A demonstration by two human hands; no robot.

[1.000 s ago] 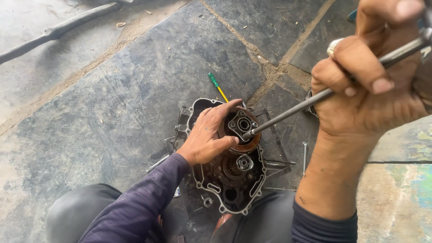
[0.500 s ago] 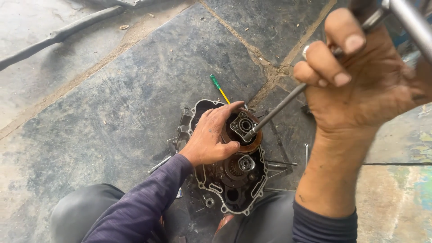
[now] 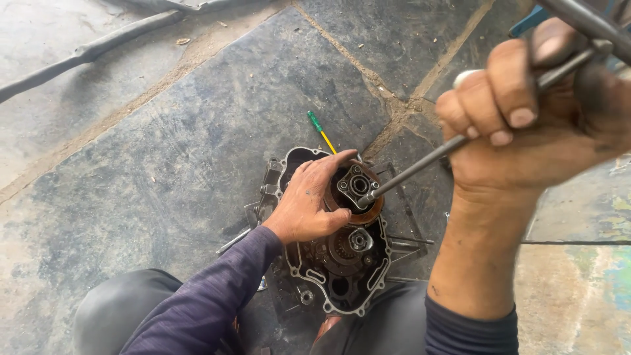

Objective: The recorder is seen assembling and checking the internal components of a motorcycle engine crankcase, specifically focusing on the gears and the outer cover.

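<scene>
A greasy metal engine case [image 3: 342,276] lies on the stone floor between my knees. My left hand [image 3: 309,200] rests on its upper part, fingers curled around the round clutch hub [image 3: 358,187]. My right hand [image 3: 532,125] is raised close to the camera and grips the handle of a long metal T-wrench [image 3: 420,164]. The wrench shaft slants down to the left and its tip sits on a bolt at the hub's lower right edge.
A green-and-yellow screwdriver [image 3: 321,130] lies on the floor just above the case. Thin metal rods [image 3: 411,242] lie to the right of the case. A dark hose or bar [image 3: 85,52] runs across the top left. The floor is dark stone slabs with sandy joints.
My right hand has risen and shifted right, closer to the camera, with the wrench tip staying on the hub. My left hand stays in place on the hub.
</scene>
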